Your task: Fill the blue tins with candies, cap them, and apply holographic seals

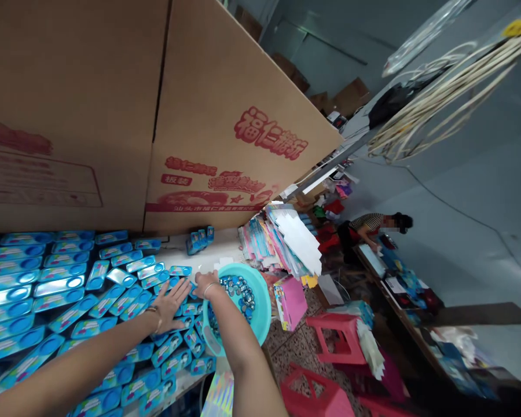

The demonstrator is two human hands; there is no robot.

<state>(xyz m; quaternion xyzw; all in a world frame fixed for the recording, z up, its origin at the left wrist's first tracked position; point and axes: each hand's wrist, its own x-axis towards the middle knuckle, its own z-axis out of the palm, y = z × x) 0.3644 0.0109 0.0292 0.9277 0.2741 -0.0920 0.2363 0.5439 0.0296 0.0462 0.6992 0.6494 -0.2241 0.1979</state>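
Many small blue tins (106, 301) with round recesses lie across the table, flat and at different angles. My left hand (171, 307) rests over them, palm down with its fingers spread, touching the tins below. A turquoise basin (264, 307) holds many small shiny round pieces (241, 292), some blue and some silver. At the basin's left rim is my right hand (206, 285), its fingers bent downward among the nearest tins. What those fingers hold, if anything, is too small to make out. My right forearm crosses over the basin and hides part of it.
Large cardboard boxes (217, 116) wall off the table's back. Stacked printed cards (282, 237) stand right of the basin. A few blue tins (200, 238) sit by the box. Red stools (336, 336) stand on the floor. A person (367, 226) works at another table at right.
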